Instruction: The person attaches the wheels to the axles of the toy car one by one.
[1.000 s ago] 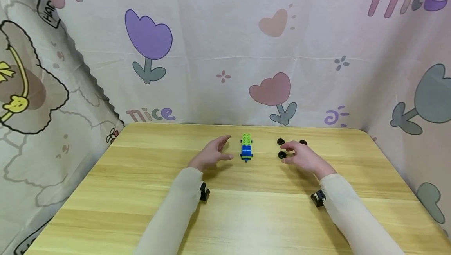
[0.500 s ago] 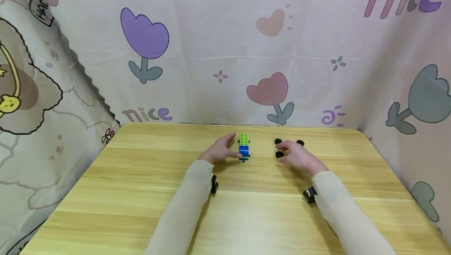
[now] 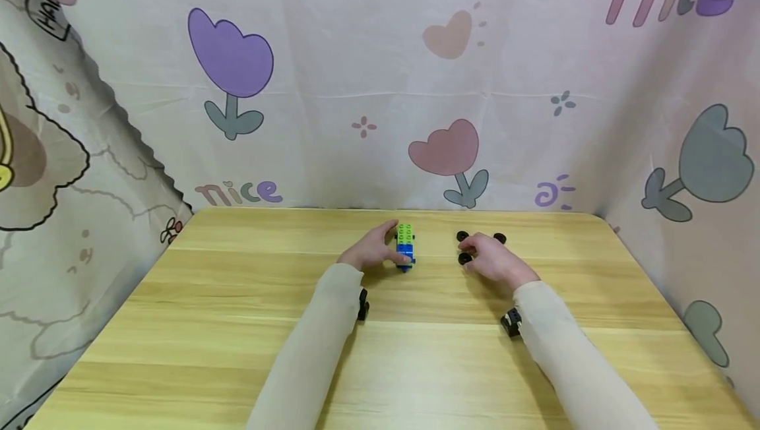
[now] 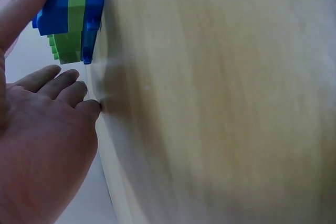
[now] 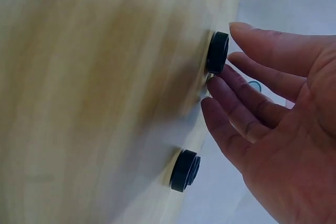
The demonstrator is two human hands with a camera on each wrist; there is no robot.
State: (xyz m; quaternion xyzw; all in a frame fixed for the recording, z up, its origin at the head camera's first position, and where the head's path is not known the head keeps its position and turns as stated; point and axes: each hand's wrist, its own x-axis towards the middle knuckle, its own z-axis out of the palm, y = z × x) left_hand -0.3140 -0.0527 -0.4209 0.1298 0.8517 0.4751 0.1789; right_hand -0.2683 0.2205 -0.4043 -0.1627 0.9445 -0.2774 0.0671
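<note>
A small toy car body built of green and blue bricks [image 3: 405, 237] lies on the wooden table, with dark stubs at its sides. My left hand [image 3: 373, 250] is beside it on its left, the thumb crossing in front of the blue part. In the left wrist view the other fingers stretch out apart from the bricks [image 4: 76, 11]. Over the black wheels my right hand [image 3: 495, 261] reaches with relaxed fingers. One wheel [image 5: 218, 52] lies between thumb and fingers in the right wrist view, with a gap to the thumb; whether the fingers touch it I cannot tell.
Other black wheels lie close by: one at the back [image 3: 462, 236] and one beyond the right hand [image 3: 500, 238]. The table [image 3: 410, 364] ends at a patterned cloth [image 3: 332, 74] behind, with more cloth at both sides.
My left hand has moved right to the toy car, its thumb now overlapping the blue part. My right hand has edged closer around the near wheel. The head view has shifted slightly.
</note>
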